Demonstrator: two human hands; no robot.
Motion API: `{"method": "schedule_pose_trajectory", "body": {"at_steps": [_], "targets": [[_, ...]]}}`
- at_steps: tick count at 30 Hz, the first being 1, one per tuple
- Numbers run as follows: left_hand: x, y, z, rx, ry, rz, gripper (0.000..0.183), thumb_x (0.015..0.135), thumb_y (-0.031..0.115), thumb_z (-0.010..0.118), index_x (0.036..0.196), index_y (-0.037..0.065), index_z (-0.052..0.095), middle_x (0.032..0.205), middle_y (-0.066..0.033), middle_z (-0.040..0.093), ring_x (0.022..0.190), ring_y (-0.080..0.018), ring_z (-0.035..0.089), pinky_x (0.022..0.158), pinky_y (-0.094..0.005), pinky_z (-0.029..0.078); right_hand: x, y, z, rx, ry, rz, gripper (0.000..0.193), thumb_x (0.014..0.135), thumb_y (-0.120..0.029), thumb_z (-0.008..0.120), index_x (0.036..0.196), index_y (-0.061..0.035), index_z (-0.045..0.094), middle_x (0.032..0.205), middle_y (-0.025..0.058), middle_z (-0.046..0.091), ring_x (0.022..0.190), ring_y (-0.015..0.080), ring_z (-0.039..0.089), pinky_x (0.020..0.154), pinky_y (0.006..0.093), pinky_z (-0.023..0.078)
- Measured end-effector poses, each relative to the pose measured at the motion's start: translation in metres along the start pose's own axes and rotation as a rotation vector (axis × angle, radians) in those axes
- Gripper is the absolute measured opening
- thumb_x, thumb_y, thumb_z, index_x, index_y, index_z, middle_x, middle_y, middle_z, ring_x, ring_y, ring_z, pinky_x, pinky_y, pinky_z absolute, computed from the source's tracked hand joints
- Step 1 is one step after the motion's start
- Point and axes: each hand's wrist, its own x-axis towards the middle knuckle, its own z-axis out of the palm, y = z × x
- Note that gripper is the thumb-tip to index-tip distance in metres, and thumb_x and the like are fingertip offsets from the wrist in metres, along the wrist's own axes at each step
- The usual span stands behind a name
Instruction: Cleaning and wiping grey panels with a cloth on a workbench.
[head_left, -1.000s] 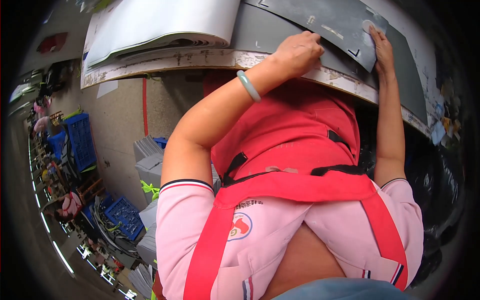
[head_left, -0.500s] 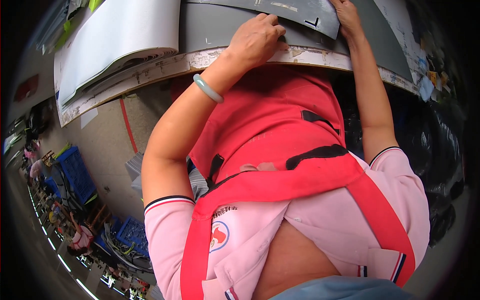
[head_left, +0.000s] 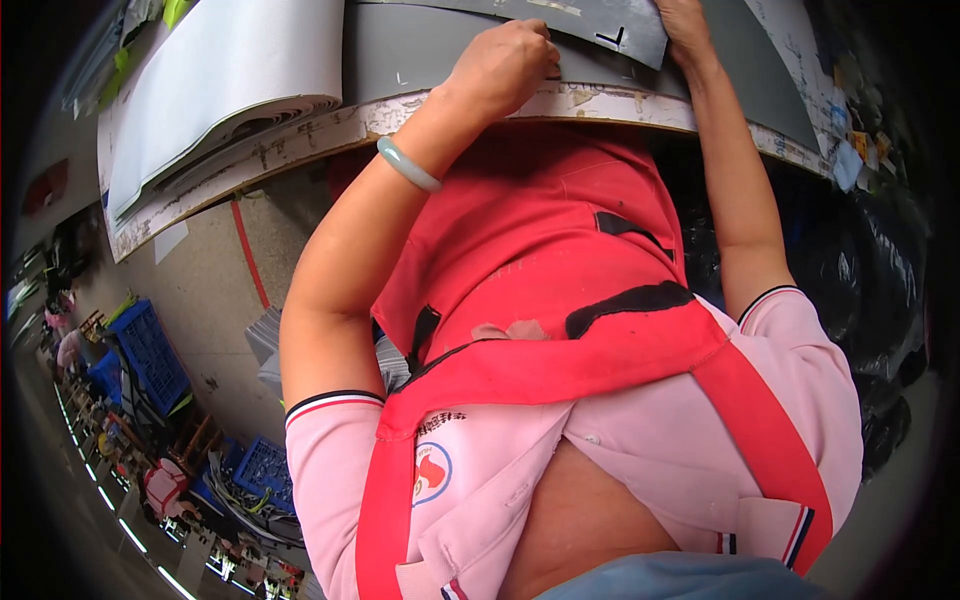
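Observation:
At the top of the head view a grey template-like sheet (head_left: 590, 22) with a black angled mark at its corner lies over a darker grey sheet (head_left: 430, 50) on the worktable. My left hand (head_left: 505, 68), a pale green bangle on its wrist, rests at the table's near edge, beside the template's lower edge. Its fingers are curled closed round something dark and small that I cannot make out. My right hand (head_left: 688, 28) grips the template's right edge, its fingertips partly cut off by the picture's top.
A thick roll of white material (head_left: 235, 80) lies on the table's left. The table's worn pale edge (head_left: 640, 108) runs along my red apron. Black plastic bags (head_left: 840, 270) stand below at right. Blue crates (head_left: 150, 355) and another person (head_left: 165, 485) are far left.
The view has shifted slightly, moving the table a little up and left in the picture. My left hand has turned slightly, its fingers more tucked in. My right hand keeps its place on the template.

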Motion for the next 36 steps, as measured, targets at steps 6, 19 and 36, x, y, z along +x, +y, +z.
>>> {"method": "schedule_pose_trajectory", "body": {"at_steps": [6,19,36], "targets": [[-0.0053,-0.0014,-0.0005,0.128,-0.042,0.110,0.014,0.083,0.018,0.065,0.086,0.008,0.074,0.096,-0.0063,0.067,0.091,-0.0264,0.063,0.081,-0.0367,0.052,-0.0015,-0.0003,0.0064,-0.003,-0.014,-0.004,0.019,0.095,-0.023,0.064,0.100,-0.0041,0.067,0.084,-0.0016,0.066,0.072,0.0065,0.058,0.066,0.0221,0.048],[-0.0076,0.0030,0.0011,0.112,-0.029,0.161,0.011,0.084,0.012,0.060,0.083,0.008,0.071,0.096,-0.0061,0.066,0.091,-0.0262,0.062,0.080,-0.0366,0.053,-0.0007,0.0013,0.0042,-0.084,0.035,-0.010,0.019,0.094,-0.023,0.065,0.098,-0.0041,0.067,0.084,-0.0012,0.066,0.071,0.0063,0.057,0.064,0.0220,0.046],[-0.0032,-0.0016,0.0021,0.091,-0.018,0.165,0.010,0.078,0.012,0.064,0.080,0.007,0.072,0.088,-0.0098,0.066,0.087,-0.0291,0.064,0.076,-0.0379,0.054,-0.0037,-0.0004,0.0086,-0.101,0.056,-0.031,0.021,0.094,-0.022,0.065,0.099,-0.0027,0.068,0.084,-0.0009,0.066,0.071,0.0068,0.057,0.063,0.0221,0.047]]}}
